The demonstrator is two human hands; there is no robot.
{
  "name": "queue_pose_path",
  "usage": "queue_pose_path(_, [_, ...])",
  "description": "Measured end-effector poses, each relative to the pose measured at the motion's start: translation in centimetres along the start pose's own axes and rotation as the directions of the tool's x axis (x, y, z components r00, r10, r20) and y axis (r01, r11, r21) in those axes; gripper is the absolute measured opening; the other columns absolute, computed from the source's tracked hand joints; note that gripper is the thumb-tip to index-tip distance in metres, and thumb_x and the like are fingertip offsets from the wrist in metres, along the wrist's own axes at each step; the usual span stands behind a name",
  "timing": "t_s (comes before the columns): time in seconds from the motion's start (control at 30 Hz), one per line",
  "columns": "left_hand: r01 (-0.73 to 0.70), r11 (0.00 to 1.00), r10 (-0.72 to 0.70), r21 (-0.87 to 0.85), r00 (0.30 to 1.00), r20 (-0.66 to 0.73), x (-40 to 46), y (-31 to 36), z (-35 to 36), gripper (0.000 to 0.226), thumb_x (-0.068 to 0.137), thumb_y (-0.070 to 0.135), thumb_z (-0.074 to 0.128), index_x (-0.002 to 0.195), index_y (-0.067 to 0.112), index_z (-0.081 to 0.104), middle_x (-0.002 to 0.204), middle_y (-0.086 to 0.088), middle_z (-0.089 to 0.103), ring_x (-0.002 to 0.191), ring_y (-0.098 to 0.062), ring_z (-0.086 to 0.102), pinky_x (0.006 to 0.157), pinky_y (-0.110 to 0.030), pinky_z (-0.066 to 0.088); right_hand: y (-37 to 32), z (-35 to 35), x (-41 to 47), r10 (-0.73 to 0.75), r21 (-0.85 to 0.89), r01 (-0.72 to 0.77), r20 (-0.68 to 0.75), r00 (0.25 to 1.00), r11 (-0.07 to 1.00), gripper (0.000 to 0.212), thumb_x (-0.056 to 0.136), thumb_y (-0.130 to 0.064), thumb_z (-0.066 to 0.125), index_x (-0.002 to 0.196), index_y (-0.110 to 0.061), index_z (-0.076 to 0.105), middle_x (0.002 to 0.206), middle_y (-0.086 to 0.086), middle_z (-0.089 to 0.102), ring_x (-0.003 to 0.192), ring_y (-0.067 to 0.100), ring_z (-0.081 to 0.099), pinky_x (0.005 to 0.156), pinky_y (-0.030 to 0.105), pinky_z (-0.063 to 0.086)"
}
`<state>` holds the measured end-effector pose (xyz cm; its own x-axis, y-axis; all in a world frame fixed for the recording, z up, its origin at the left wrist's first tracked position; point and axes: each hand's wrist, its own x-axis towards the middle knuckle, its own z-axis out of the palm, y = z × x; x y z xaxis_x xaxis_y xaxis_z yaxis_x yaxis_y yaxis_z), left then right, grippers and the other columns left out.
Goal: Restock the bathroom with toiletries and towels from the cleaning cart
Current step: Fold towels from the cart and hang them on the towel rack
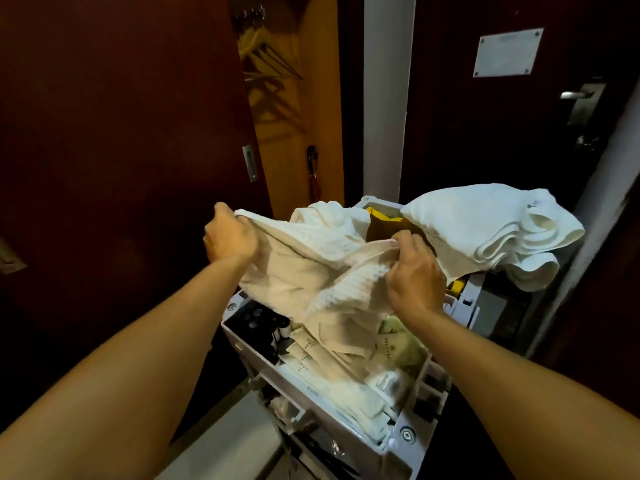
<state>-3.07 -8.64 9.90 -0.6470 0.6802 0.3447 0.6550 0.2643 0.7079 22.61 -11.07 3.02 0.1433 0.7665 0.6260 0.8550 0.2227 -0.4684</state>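
Towel (311,268) over cart (408,434), pinched by left hand (230,237) & right hand (414,271) (packet print unreadable).

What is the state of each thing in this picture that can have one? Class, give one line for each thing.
Left hand: grips one end of the cream towel.
Right hand: fingers pinch the towel's other edge.
Cream towel: held up, stretched between both hands over the cart.
White towels: folded, piled on the cart's far end.
Cleaning cart: top tray full of packets.
Door handle: level.
Umbrella: furled, hanging.
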Motion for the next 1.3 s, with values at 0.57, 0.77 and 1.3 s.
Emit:
queue_pose_path(0.57, [-0.558, 0.828, 0.450, 0.059, 0.722, 0.526, -5.5, -3.3, -1.9, 0.023, 0.089, 0.036, 0.068, 0.086, 0.016, 0.059, 0.092, 0.003, 0.058, 0.084, -0.020, 0.059, 0.076, -0.039, 0.052, -2.9, -1.9, 3.4, 0.151, 0.082, -0.148, -0.038, 0.988, 0.986, 0.026, 0.092, -0.003, 0.050, 0.111, -0.018, 0.042, 0.097, 0.008, 0.064, 0.078, 0.025, 0.049, 0.064, 0.032, 0.033])
queue_pose_path(0.77, [-0.682, 0.718, 0.401, 0.139, 0.568, 0.719, -12.0, -3.9, 4.0, 0.083, 0.074, 0.073, 0.063, 0.136, 0.023, 0.039, 0.127, -0.003, 0.049, 0.116, -0.027, 0.049, 0.101, -0.040, 0.038, -3.1, -1.5, 2.4, 0.055, 0.092, -0.061, 0.068, 0.996, 0.994, 0.027, 0.089, 0.002, 0.051, 0.104, -0.020, 0.046, 0.110, 0.005, 0.047, 0.076, 0.021, 0.042, 0.052, 0.022, 0.024])
queue_pose_path(1.3, [-0.005, 0.930, -0.139, 0.366, 0.920, 0.366, -4.5, -6.8, -0.3, 0.013, 0.090, 0.018, 0.052, 0.098, 0.014, 0.063, 0.106, -0.011, 0.065, 0.093, -0.031, 0.062, 0.073, -0.036, 0.050, -1.7, -0.2, 0.7, 0.073, 0.102, -0.083, 0.097, 0.993, 0.991, 0.023, 0.088, 0.007, 0.056, 0.100, -0.011, 0.061, 0.101, 0.004, 0.056, 0.084, 0.020, 0.044, 0.066, 0.030, 0.030])
